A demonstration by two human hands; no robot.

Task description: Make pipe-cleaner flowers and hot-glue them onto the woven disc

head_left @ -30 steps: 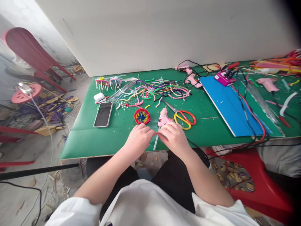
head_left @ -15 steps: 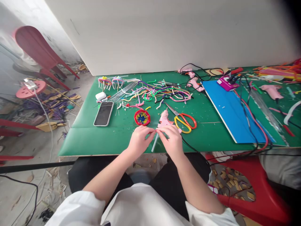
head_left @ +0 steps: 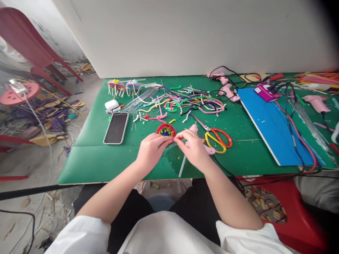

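My left hand [head_left: 151,151] and my right hand [head_left: 194,149] meet fingertip to fingertip over the table's near side. Both pinch at one spot where a tiny reddish bit shows, too small to name. Just behind the fingertips lies an octagonal red disc [head_left: 166,129] with a blue and yellow centre, its near edge partly covered. A pink glue gun [head_left: 194,128] is half hidden by my right hand, and a clear glue stick [head_left: 182,166] pokes out towards me. To the right of it rest scissors [head_left: 215,139] with one orange and one yellow handle.
Pipe cleaners [head_left: 169,102] and thin clear sticks spread across the green table [head_left: 87,158]. A phone [head_left: 116,128], a white case [head_left: 111,104] and two small fringed pieces [head_left: 116,86] are at left. Rightward are a blue board [head_left: 267,130], a purple power strip [head_left: 267,92] and cables.
My joined hands have moved nearer the red disc and now overlap its near edge. They still pinch together. The whole view has shifted slightly as the head moved.
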